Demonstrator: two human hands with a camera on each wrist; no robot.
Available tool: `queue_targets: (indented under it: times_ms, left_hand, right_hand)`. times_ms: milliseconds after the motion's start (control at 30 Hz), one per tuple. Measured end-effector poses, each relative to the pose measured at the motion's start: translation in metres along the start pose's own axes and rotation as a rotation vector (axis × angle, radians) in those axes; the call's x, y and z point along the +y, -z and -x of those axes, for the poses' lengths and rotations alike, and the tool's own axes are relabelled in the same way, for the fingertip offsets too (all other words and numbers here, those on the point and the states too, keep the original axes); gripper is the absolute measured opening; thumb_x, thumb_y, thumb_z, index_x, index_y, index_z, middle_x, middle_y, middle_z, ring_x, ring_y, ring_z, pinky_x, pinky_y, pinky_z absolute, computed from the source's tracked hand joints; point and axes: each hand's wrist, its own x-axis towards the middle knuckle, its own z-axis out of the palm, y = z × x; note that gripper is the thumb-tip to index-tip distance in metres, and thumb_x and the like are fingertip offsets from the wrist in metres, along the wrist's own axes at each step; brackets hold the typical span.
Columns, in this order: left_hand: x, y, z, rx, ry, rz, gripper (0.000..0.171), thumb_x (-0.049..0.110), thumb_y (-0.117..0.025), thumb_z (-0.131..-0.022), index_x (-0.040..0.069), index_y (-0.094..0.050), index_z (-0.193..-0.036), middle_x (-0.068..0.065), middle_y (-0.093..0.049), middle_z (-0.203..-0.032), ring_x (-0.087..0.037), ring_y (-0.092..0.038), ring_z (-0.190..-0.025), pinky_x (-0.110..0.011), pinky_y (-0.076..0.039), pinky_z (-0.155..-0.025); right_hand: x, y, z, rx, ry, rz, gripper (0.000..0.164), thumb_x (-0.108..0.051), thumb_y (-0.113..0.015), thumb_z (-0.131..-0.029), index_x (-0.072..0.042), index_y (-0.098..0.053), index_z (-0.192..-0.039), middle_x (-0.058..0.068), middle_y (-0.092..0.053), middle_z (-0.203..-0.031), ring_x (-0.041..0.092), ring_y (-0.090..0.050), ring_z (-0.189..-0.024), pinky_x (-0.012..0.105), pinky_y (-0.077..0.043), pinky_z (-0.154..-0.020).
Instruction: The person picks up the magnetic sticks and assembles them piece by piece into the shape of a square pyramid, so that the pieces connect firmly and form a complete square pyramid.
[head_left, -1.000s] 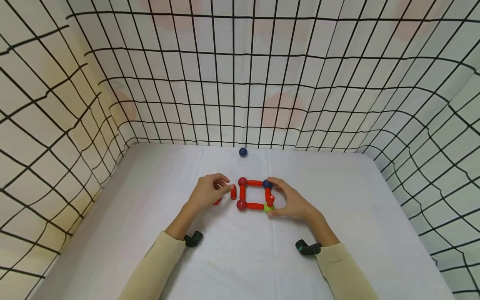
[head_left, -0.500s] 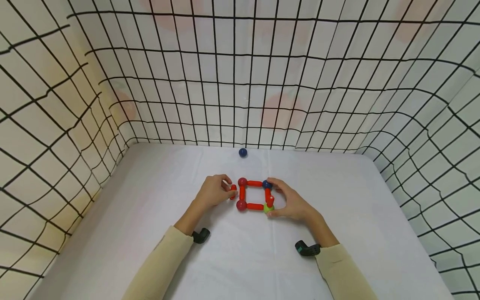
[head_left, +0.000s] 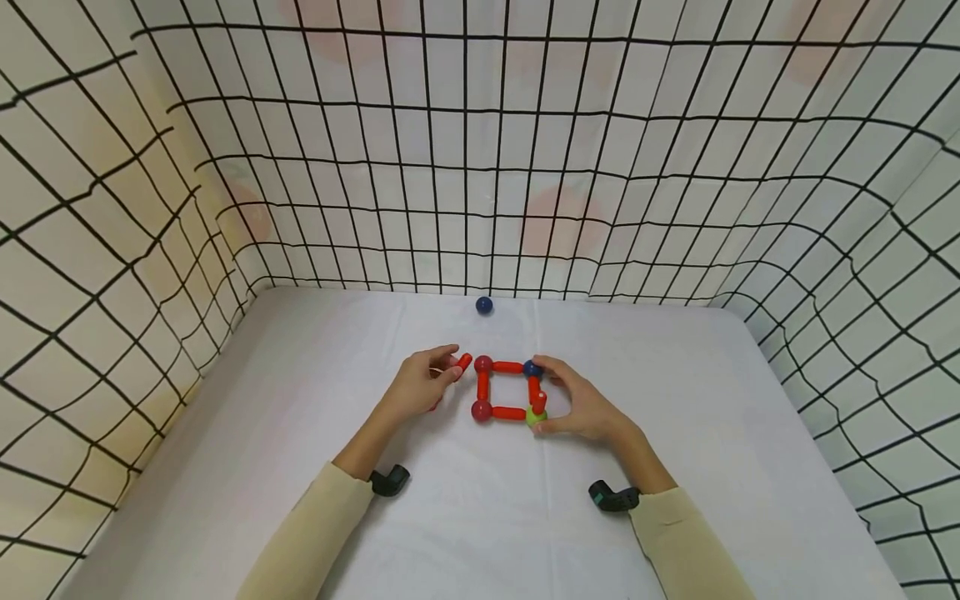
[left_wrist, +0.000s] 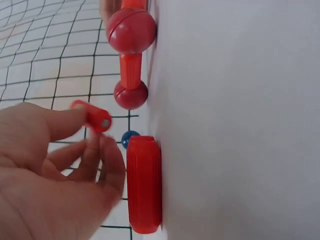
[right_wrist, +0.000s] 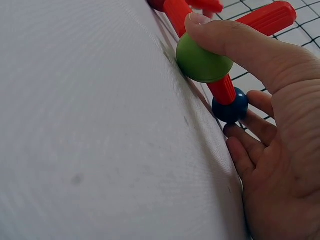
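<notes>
In the head view, a square of red magnetic rods (head_left: 509,413) and balls lies flat on the white cloth. Two corners are dark red balls, one is a blue ball (right_wrist: 230,106), one a green ball (right_wrist: 202,60). Another red rod (right_wrist: 270,17) sticks up from the green ball. My right hand (head_left: 588,406) holds the square's right side, thumb on the green ball, fingertips at the blue one. Left of the square, my left hand (head_left: 415,385) pinches a loose red rod (left_wrist: 95,117) between thumb and finger, raised off the cloth. Beneath that hand lies another red rod (left_wrist: 144,185), mostly hidden in the head view.
A loose dark blue ball (head_left: 484,305) sits near the cloth's back edge. Black wire mesh (head_left: 480,167) encloses the table at the back and both sides. Each wrist wears a small black camera (head_left: 615,497).
My left hand has picked up the red rod beside the square, lifting and tilting it, after moving right and then slightly back left. The right hand and the square stay put.
</notes>
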Motion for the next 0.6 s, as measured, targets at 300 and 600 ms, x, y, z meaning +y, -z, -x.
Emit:
queue_targets:
  times_ms: [300,600]
  left_hand:
    - [0.0,0.003,0.009,-0.126,-0.124,0.165,0.035,0.016,-0.066,-0.102,0.012,-0.065,-0.136,-0.008,-0.07,-0.128,-0.025,-0.069,-0.115,-0.041,-0.057,-0.102]
    - [0.004,-0.001,0.017,-0.254,-0.252,0.237,0.032,0.01,-0.069,-0.099,0.007,-0.067,-0.131,-0.007,-0.072,-0.125,-0.025,-0.067,-0.121,-0.033,-0.056,-0.102]
  right_hand:
    - [0.001,-0.001,0.001,0.009,0.007,-0.009,0.108,-0.039,-0.096,-0.07,-0.032,-0.034,-0.158,0.005,-0.036,-0.165,0.037,-0.041,-0.148,0.059,-0.032,-0.122]
    - [0.002,-0.001,0.001,0.006,0.013,-0.004,0.109,-0.041,-0.095,-0.07,-0.035,-0.032,-0.159,0.002,-0.033,-0.167,0.035,-0.04,-0.148,0.058,-0.032,-0.122]
